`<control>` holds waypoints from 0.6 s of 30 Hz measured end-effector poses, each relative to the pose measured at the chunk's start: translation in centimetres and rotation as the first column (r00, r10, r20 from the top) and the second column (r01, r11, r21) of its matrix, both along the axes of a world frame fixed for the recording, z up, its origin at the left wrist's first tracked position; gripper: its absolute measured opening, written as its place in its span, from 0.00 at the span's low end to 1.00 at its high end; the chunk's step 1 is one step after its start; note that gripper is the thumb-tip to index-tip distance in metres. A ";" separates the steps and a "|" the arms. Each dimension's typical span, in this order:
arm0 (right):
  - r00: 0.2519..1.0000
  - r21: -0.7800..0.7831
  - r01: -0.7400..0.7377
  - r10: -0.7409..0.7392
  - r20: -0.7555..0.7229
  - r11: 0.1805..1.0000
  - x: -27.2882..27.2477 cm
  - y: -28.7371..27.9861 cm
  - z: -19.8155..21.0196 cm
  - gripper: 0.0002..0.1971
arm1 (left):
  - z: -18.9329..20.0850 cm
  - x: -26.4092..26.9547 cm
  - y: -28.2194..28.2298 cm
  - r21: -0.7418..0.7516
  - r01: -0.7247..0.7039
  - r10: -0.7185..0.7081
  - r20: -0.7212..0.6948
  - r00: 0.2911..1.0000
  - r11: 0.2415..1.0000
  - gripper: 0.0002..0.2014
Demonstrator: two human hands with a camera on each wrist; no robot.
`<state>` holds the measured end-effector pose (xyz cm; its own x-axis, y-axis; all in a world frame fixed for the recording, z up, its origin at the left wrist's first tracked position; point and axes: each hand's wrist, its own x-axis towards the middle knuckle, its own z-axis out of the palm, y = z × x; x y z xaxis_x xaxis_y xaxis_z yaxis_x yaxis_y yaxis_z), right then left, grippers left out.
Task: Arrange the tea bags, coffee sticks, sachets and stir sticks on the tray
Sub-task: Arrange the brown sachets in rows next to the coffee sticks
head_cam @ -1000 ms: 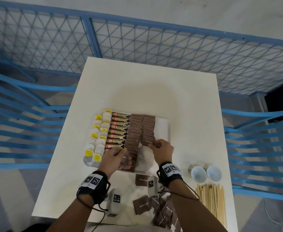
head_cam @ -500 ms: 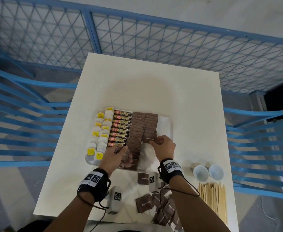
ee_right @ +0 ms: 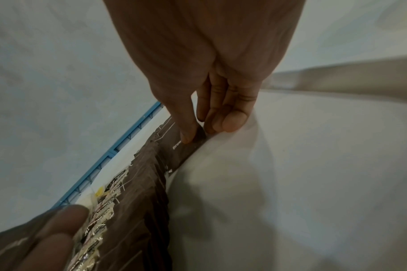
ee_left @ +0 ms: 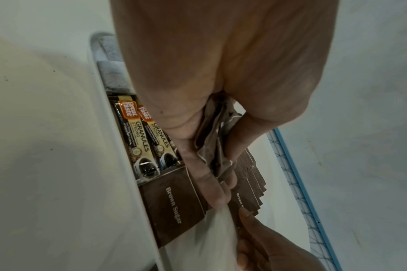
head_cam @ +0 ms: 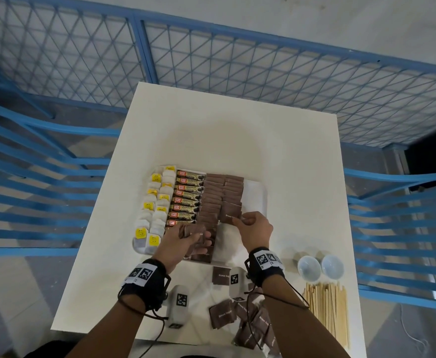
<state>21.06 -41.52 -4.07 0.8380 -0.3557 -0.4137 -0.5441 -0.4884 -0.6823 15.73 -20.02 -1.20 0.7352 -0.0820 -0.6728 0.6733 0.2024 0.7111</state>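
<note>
- blue mesh fencing (head_cam: 263, 73) rings a white table (head_cam: 227, 140), with the tray (head_cam: 259, 195) sitting mid-frame
- looks well past halfway imo: tea bags (head_cam: 157, 205) fill the tray's left edge, coffee sticks (head_cam: 185, 200) lie next to them, then two rows of brown sugar sachets (head_cam: 215, 200)
- left to do: loose sachets (head_cam: 240, 319) at the bottom of frame, and the stir sticks (head_cam: 326, 313) at lower right aren't on the tray yet
- left hand (head_cam: 183, 241) is clutching a bunch of sachets over the tray's near edge
- right hand (head_cam: 255, 228) pinches one sachet (head_cam: 229, 213) between thumb and fingers at the near end of the right-hand row, pretty much laying it down
- two small cups (head_cam: 320, 266) sit right of the tray
</note>
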 end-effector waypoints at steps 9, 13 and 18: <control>0.944 0.113 -0.316 0.300 0.139 0.942 -1.2 2.2 2.7 0.05 | -0.2 0.2 0.0 0.094 -0.003 -0.001 0.037 0.999 0.996 0.11; 0.855 0.177 -0.517 0.497 0.146 0.837 -1.4 3.4 2.9 0.05 | 0.6 0.4 -0.7 0.081 -0.018 0.015 0.035 0.999 0.997 0.06; 0.898 0.218 -0.434 0.401 0.180 0.874 -1.4 3.3 2.9 0.03 | 0.8 0.4 -0.8 0.333 0.042 -0.087 0.122 0.989 0.942 0.14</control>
